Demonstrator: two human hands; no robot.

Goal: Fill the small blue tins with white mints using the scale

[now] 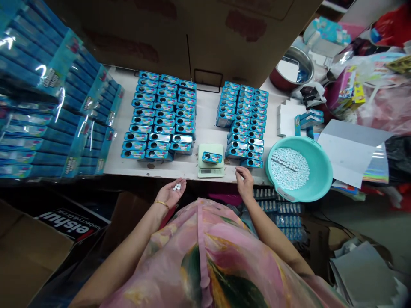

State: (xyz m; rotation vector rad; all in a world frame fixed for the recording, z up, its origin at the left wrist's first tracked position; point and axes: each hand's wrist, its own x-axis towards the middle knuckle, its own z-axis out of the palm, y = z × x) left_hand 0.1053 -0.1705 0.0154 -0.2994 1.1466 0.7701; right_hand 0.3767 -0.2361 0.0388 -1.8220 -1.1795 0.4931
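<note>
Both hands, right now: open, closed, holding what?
Left hand: open, palm up, holding small round white pellets.
Right hand: partly curled; whether it holds anything cannot be told.

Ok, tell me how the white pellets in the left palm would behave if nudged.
The white pellets look small and rounded, so they'd probably roll. They lie loose on the upturned left hand, so they could spill. Being tiny, each is likely light.

Big cardboard box [212,47] up top, metal pot [308,69] upper right. Also some white paper [345,152] mid-right, black printed box [75,233] lower left.
</note>
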